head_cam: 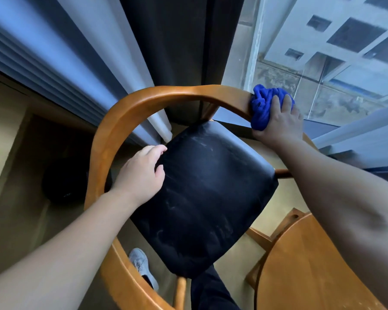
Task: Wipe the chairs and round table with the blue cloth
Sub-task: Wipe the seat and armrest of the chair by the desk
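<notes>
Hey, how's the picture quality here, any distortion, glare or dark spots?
Head view: wide-angle bending curves the window frame and curtains; daylight backlights the right hand on the blue cloth; the black seat shows pale sheen.

Chair point(112, 139): wooden, with a curved one-piece back-and-arm rail looping from lower left over the top centre to the right. Its black padded seat point(206, 193) sits mid-frame, seen from above, with pale smears. Blue cloth point(261, 108): bunched, upper right, against the rail's right bend. Round table point(311, 265): light wood top, lower right, partly cut off by the frame edge.
</notes>
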Action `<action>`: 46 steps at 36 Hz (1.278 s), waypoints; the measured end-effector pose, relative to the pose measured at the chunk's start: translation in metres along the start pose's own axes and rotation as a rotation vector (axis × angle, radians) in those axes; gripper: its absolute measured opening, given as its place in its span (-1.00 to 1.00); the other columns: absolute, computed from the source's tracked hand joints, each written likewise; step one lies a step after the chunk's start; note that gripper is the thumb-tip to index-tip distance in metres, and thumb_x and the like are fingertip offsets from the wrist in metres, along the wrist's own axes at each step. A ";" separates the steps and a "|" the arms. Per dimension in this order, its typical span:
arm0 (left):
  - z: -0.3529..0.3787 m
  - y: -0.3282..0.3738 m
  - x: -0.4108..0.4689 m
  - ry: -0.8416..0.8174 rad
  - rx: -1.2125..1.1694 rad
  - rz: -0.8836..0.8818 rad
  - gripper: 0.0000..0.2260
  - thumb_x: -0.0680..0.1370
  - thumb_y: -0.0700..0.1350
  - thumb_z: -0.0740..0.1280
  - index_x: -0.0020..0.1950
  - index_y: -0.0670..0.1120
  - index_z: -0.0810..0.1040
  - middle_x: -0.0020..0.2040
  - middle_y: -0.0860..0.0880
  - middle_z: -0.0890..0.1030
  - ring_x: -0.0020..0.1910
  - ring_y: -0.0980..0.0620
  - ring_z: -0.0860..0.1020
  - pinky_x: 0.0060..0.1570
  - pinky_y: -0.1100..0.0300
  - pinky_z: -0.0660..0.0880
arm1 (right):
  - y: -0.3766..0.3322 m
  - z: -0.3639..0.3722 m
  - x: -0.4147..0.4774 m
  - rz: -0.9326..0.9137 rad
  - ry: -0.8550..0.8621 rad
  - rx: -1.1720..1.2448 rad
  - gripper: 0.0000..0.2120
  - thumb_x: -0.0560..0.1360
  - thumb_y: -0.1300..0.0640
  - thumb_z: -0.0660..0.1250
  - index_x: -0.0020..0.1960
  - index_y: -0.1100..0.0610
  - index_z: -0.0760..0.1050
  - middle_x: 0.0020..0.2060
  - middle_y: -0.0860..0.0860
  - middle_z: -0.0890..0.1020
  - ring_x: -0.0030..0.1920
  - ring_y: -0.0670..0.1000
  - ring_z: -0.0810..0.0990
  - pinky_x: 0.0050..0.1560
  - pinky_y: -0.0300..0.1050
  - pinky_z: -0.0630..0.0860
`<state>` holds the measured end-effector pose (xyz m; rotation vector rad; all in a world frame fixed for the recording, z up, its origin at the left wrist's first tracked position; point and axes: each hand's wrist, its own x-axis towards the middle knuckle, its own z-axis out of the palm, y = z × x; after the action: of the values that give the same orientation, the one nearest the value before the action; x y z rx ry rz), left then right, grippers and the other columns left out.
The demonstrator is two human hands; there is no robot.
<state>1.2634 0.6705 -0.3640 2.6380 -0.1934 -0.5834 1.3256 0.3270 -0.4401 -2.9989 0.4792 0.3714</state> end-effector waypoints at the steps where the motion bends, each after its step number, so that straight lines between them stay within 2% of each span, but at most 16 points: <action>1: 0.002 0.002 0.000 -0.004 0.002 0.009 -0.60 0.58 -0.14 0.21 0.42 0.00 0.33 0.36 0.01 0.42 0.27 -0.01 0.44 0.20 0.03 0.46 | 0.005 0.001 -0.003 0.012 -0.005 -0.002 -0.02 0.32 -0.25 0.37 0.54 0.10 -0.04 0.52 0.21 0.04 0.45 0.32 0.13 0.44 0.19 0.11; 9: 0.013 0.016 -0.003 -0.032 0.024 0.066 -0.60 0.58 -0.13 0.21 0.43 0.01 0.31 0.37 0.02 0.41 0.30 0.00 0.42 0.20 0.02 0.47 | 0.040 0.007 -0.030 0.107 -0.033 -0.010 0.01 0.34 -0.25 0.39 0.55 0.09 -0.09 0.53 0.22 0.01 0.47 0.33 0.08 0.46 0.19 0.11; 22: 0.026 0.017 -0.014 -0.048 0.052 0.155 -0.61 0.56 -0.14 0.22 0.39 -0.02 0.35 0.31 0.02 0.44 0.27 -0.01 0.43 0.17 0.01 0.45 | 0.083 0.016 -0.087 0.263 -0.076 -0.102 0.04 0.34 -0.16 0.44 0.56 0.14 -0.13 0.50 0.24 0.03 0.40 0.33 0.20 0.35 0.22 0.23; 28: 0.028 0.009 -0.022 -0.066 0.061 0.175 -0.61 0.56 -0.14 0.22 0.40 -0.02 0.34 0.32 0.02 0.44 0.26 -0.01 0.43 0.16 0.03 0.46 | 0.095 0.018 -0.108 0.323 -0.075 -0.096 0.03 0.36 -0.17 0.46 0.54 0.13 -0.12 0.46 0.25 0.09 0.30 0.34 0.29 0.27 0.20 0.35; 35: 0.018 -0.012 -0.035 -0.063 0.069 0.167 -0.61 0.57 -0.14 0.21 0.41 -0.03 0.34 0.33 0.02 0.44 0.28 0.01 0.43 0.18 0.05 0.46 | 0.103 0.017 -0.135 0.439 -0.035 -0.058 -0.16 0.43 -0.07 0.42 0.50 0.15 0.02 0.29 0.30 0.31 0.14 0.33 0.45 0.11 0.19 0.48; 40: 0.004 -0.036 -0.041 -0.032 0.114 0.147 -0.61 0.56 -0.16 0.22 0.40 -0.06 0.36 0.32 0.00 0.46 0.27 -0.01 0.44 0.16 0.06 0.44 | 0.077 0.002 -0.141 0.416 0.056 0.013 -0.33 0.40 -0.17 0.42 0.30 0.16 0.24 0.15 0.28 0.44 0.07 0.33 0.50 0.02 0.16 0.47; 46: -0.016 -0.068 -0.047 0.016 0.232 0.036 -0.56 0.53 -0.16 0.22 0.42 -0.08 0.33 0.41 -0.02 0.36 0.38 -0.03 0.32 0.27 0.01 0.35 | -0.014 0.000 -0.130 0.262 0.075 0.214 -0.43 0.43 -0.07 0.39 0.33 0.13 0.30 0.16 0.22 0.50 0.07 0.30 0.53 0.02 0.10 0.43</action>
<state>1.2302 0.7480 -0.3635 2.8549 -0.3208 -0.5578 1.2105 0.3784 -0.4071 -2.7550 0.8644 0.2089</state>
